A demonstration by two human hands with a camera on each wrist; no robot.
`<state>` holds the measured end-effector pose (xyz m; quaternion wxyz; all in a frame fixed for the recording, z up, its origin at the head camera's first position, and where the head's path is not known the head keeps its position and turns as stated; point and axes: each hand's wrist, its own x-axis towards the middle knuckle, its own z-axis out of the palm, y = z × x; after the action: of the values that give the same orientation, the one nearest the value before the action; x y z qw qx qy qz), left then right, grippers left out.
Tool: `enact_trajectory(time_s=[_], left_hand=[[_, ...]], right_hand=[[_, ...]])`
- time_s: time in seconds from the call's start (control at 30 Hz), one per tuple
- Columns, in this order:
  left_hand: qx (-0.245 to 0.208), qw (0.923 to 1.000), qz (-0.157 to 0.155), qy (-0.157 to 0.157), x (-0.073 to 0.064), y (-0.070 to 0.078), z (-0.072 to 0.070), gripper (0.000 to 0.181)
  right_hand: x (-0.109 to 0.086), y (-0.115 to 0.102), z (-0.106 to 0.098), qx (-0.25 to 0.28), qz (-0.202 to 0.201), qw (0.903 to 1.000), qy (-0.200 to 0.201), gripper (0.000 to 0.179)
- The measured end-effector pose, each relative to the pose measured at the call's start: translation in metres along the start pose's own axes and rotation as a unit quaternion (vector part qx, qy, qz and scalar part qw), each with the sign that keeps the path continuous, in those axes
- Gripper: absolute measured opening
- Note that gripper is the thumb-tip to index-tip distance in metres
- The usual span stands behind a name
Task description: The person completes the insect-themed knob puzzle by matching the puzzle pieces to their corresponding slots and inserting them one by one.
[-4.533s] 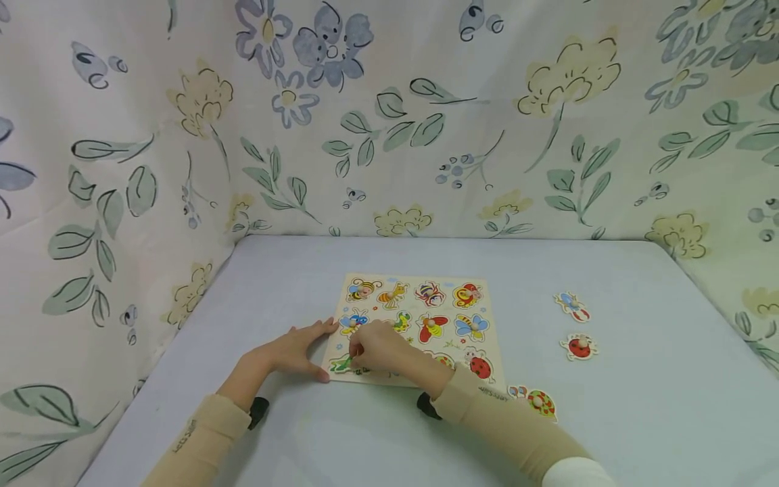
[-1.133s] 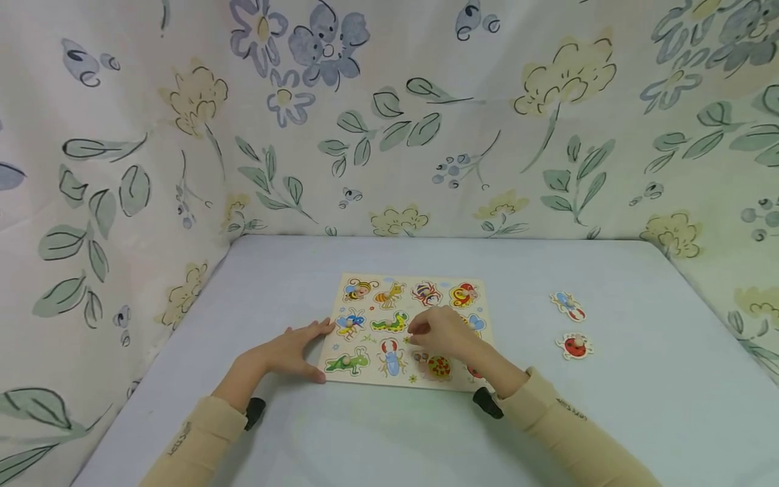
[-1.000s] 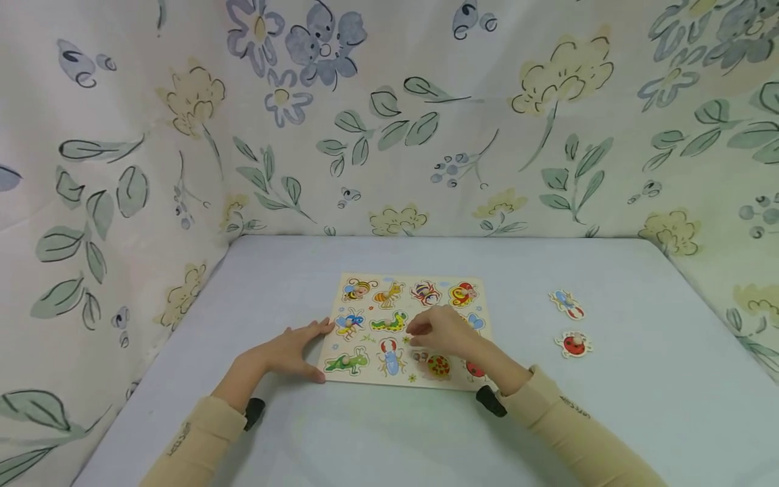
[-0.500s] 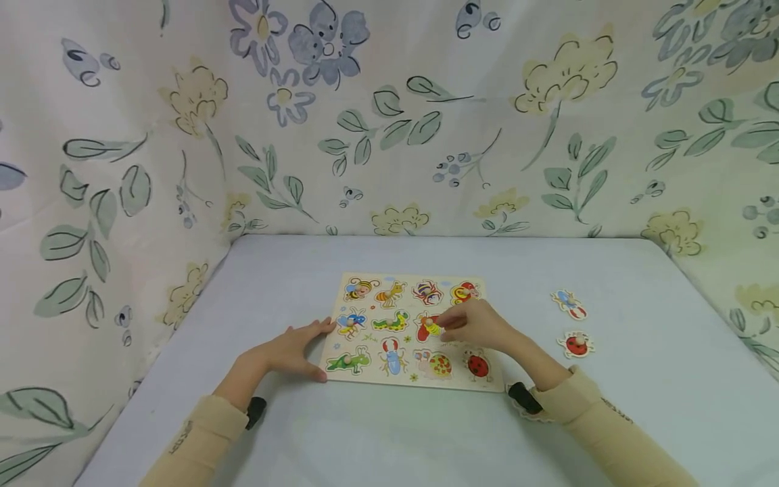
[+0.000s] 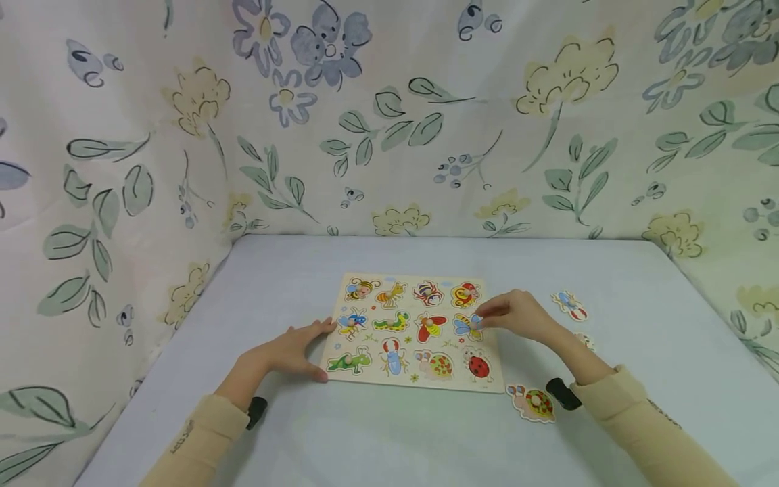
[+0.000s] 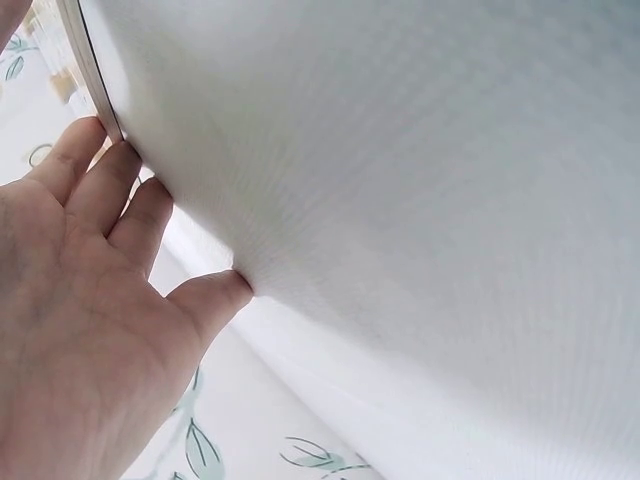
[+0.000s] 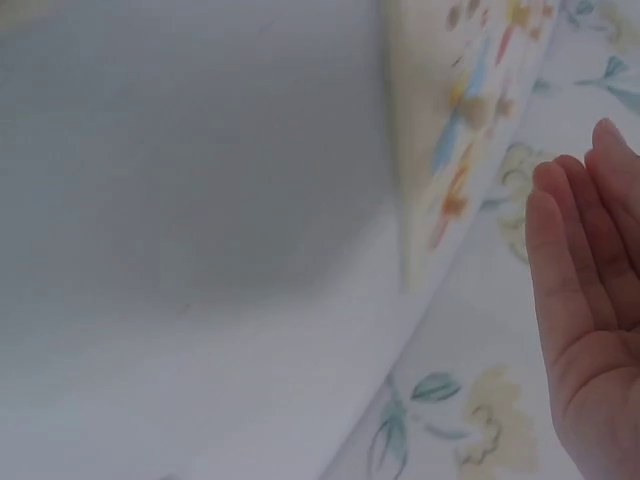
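A wooden knob puzzle board (image 5: 377,377) with insect pictures lies mid-table. My left hand (image 5: 291,352) rests at its left edge, fingers spread. In the left wrist view, its fingertips (image 6: 125,160) touch the board's edge. At the board's right side, my right hand (image 5: 517,316) hovers with fingertips by the knob of a blue-winged insect piece (image 5: 467,326); the right wrist view shows nothing held. Knobbed pieces fill the upper two rows, and a green grasshopper piece (image 5: 349,360) sits lower left. The bottom row's stag beetle (image 5: 394,360), snail (image 5: 441,365) and ladybug (image 5: 478,366) pictures show no knobs.
Three loose pieces lie right of the board: a stag beetle piece (image 5: 569,305), a snail piece (image 5: 533,403) near its lower right corner, and a ladybug piece (image 5: 585,340) mostly hidden behind my right wrist. A floral cloth (image 5: 389,135) hangs behind the white table (image 5: 389,446).
My right hand has gone from the grasshopper piece rightward across the board to the blue-winged insect piece. The snail piece shows again beside my wrist. My left hand stays put.
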<state>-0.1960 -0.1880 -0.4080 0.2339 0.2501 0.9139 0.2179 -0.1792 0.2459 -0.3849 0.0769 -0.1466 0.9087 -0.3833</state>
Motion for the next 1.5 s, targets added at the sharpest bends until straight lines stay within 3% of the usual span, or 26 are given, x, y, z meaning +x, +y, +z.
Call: enact_trajectory(time_s=[0.37,0.63,0.8,0.97,1.17,1.5], left_hand=[[0.0,1.0,0.001,0.003,-0.001,-0.001,-0.001,0.098],[0.002,1.0,-0.006,0.002,-0.002,0.0,0.0,0.098],[-0.006,0.9999,-0.009,0.003,-0.002,0.0,-0.001,0.098],[-0.004,0.9999,-0.01,0.003,-0.002,0.001,-0.001,0.097],[-0.005,0.9999,-0.013,0.002,-0.001,0.001,-0.001,0.097],[0.005,0.9997,-0.023,0.002,-0.001,0.003,0.001,0.098]], right_hand=[[-0.018,0.048,-0.041,-0.065,0.037,0.9941,0.079,0.025],[-0.025,0.08,-0.061,-0.088,0.055,0.99,0.095,0.025],[-0.029,0.094,-0.069,-0.09,0.086,0.9867,0.104,0.025],[-0.034,0.101,-0.073,-0.096,0.114,0.9826,0.111,0.024],[-0.037,0.106,-0.076,-0.103,0.118,0.9805,0.119,0.024],[-0.036,0.112,-0.08,-0.094,0.137,0.9825,0.084,0.023]])
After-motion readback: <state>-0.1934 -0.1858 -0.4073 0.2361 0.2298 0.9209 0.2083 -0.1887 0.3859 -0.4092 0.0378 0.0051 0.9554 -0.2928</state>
